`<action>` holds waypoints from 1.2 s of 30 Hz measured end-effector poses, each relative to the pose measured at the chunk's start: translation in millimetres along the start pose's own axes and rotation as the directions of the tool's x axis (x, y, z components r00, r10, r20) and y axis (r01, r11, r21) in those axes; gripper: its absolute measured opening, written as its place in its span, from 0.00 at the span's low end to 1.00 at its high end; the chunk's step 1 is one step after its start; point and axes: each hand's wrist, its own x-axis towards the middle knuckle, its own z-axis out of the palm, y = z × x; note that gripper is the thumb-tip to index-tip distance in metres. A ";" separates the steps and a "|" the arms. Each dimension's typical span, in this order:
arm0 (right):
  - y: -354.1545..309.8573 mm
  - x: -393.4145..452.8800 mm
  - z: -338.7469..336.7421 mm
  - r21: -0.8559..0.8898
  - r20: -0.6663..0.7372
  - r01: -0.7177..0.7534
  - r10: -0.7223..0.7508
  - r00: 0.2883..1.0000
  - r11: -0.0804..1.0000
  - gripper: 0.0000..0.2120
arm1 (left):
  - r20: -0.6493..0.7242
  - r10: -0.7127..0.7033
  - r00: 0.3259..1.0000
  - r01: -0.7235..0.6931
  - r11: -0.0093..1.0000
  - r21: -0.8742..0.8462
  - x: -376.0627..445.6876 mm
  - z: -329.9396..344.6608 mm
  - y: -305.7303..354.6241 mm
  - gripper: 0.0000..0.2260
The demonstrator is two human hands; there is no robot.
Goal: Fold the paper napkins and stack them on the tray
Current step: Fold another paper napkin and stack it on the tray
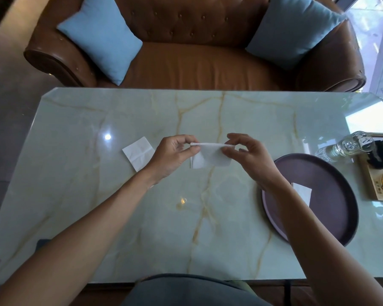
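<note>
Together both hands, left (173, 152) and right (247, 154), pinch the napkin's (210, 156) folded top edge above the table (142, 217).

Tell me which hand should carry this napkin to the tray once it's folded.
Probably the right hand. It already pinches the napkin with the left hand, and the tray lies on its side.

The right forearm hides part of the folded napkin (302, 192) on the tray (332, 195).
</note>
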 end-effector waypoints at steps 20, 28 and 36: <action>-9.6 5.2 15.8 -0.046 0.177 -0.028 0.035 0.984 0.999 0.10 | -0.137 0.053 0.989 -0.023 0.977 0.214 -2.1 23.6 -11.1 0.21; -4.5 4.3 15.9 -0.066 0.188 -0.062 0.073 0.980 0.996 0.10 | -0.141 0.103 0.985 -0.064 0.964 0.257 3.0 25.0 -8.3 0.24; 5.9 -4.5 6.9 0.237 0.077 -0.123 0.108 0.991 0.964 0.09 | -0.228 0.216 0.949 -0.111 0.911 0.398 5.4 28.8 -10.9 0.22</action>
